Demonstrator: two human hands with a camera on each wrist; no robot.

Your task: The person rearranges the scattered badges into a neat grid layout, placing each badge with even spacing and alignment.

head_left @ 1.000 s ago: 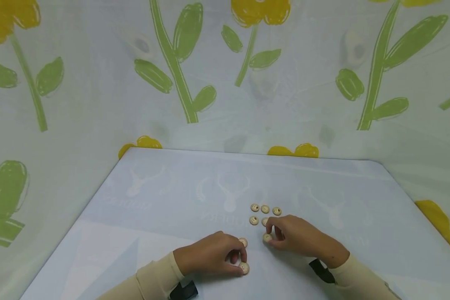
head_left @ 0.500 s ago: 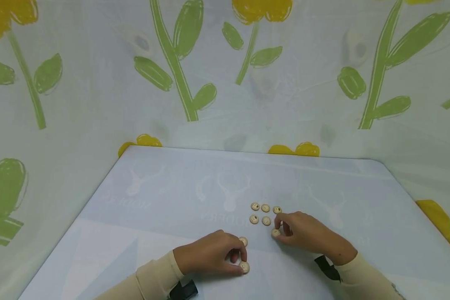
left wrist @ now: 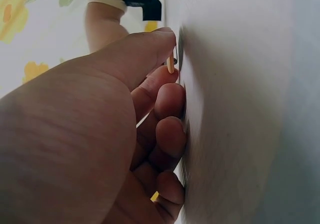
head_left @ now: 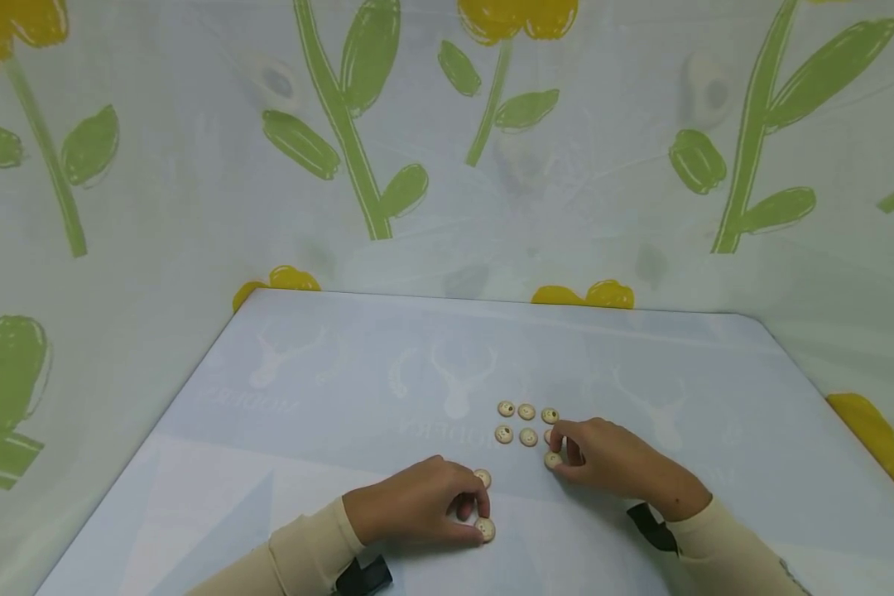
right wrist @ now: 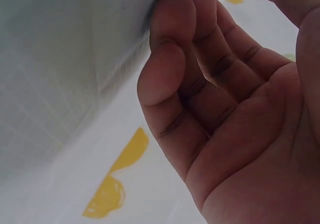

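Note:
My left hand (head_left: pixel 425 505) pinches a round wooden button (head_left: pixel 485 530) between thumb and a fingertip, at the table surface. In the left wrist view the button (left wrist: pixel 171 64) shows edge-on under the thumb tip. A second button (head_left: pixel 482 478) lies just beyond that hand, partly covered by it. My right hand (head_left: pixel 603 455) pinches another wooden button (head_left: pixel 553 460) at its thumb and fingertip; this button is out of sight in the right wrist view. Right beyond its fingertips, a button (head_left: pixel 548 436) is partly hidden.
Beyond the hands lies a far row of three buttons, its left one (head_left: pixel 506 408) nearest the table's middle. Two more, including a button (head_left: pixel 503 434), sit in the nearer row. The pale table (head_left: pixel 305 397) reaches back to a flower-printed curtain (head_left: pixel 603 165).
My right hand has shifted right and slightly away with its button, uncovering more of the nearer row. The left hand and its button have stayed in place.

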